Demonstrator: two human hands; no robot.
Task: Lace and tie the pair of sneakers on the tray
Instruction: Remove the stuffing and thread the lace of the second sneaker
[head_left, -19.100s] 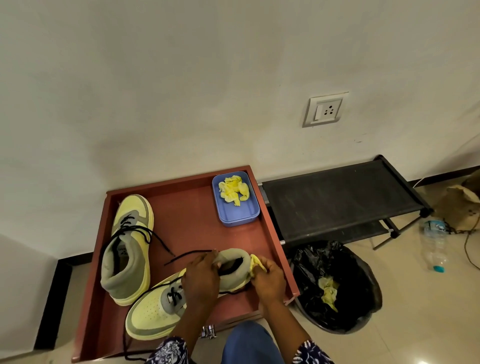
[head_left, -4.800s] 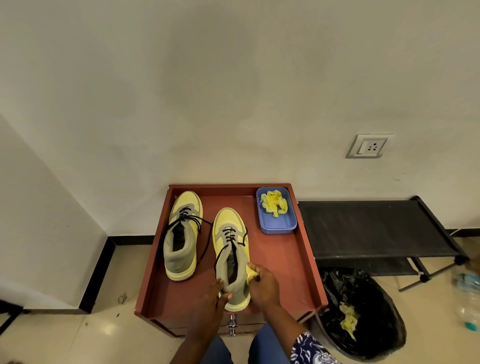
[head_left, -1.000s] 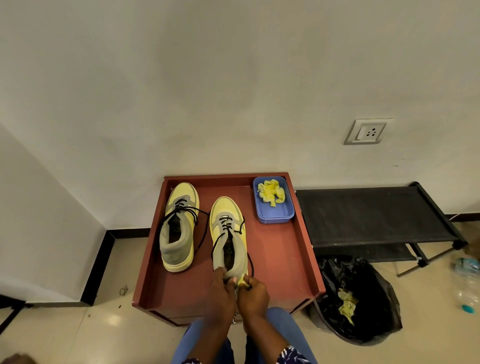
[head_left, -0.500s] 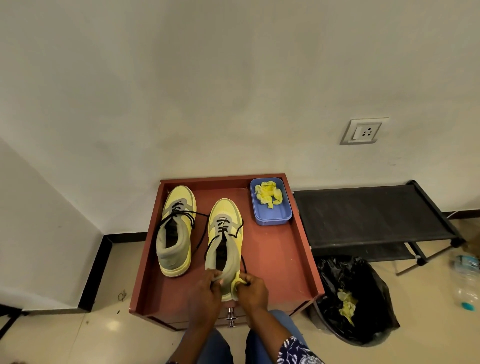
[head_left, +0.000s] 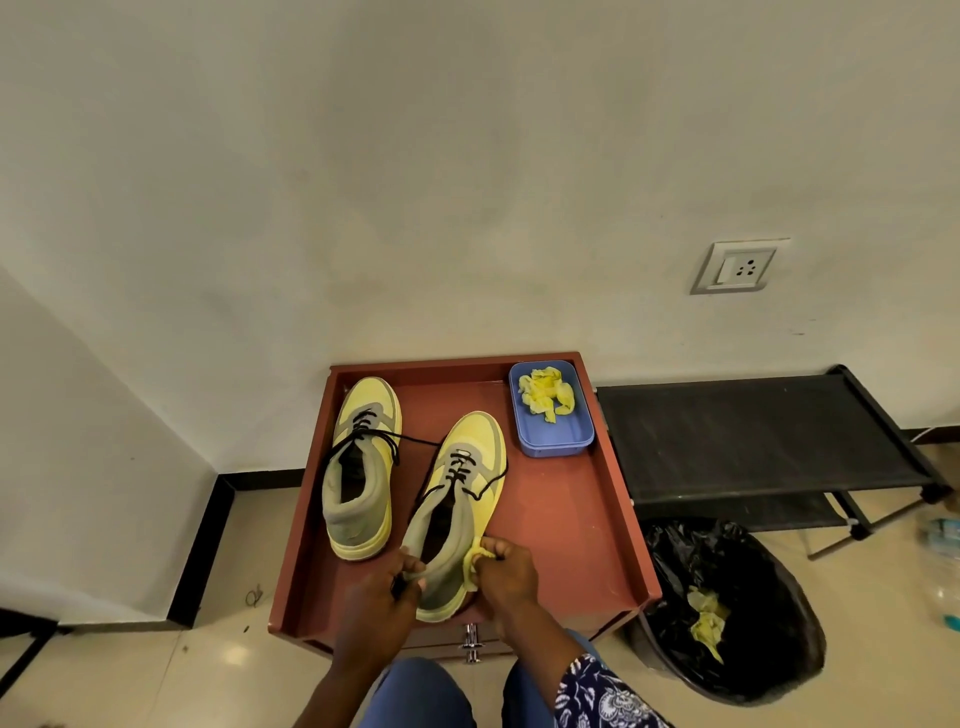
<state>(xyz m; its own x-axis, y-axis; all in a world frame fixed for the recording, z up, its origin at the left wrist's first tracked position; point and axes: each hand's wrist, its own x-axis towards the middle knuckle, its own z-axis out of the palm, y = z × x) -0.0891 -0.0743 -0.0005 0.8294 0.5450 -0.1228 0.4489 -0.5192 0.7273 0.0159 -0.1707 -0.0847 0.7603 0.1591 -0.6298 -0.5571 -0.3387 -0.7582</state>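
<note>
Plain pale wall backs a red-brown tray (head_left: 582, 525) set on a low cabinet, with a black rack (head_left: 753, 441) to the right and a black bin bag (head_left: 737, 613) near it on the floor. On the tray two yellow-and-grey sneakers lie toes toward the wall: the left sneaker (head_left: 361, 462) sits alone at the left, and the right sneaker (head_left: 457, 509) lies just beside it, nearer the person, with both shoes' black laces (head_left: 395, 441) threaded only through the low eyelets and trailing loose. A blue dish (head_left: 551, 410) of yellow scraps stands at the far right corner. The left hand (head_left: 387, 587) has fingers curled on the grey collar at the heel; the right hand (head_left: 501, 569) pinches a yellow piece, apparently the heel tab or a scrap, against the heel's right side. The step in hand looks like steadying this shoe before lacing. To do it well, keep the heel pinned flat with one hand, free both lace ends, even their lengths, then thread crosswise eyelet by eyelet, pulling snug without twisting.
</note>
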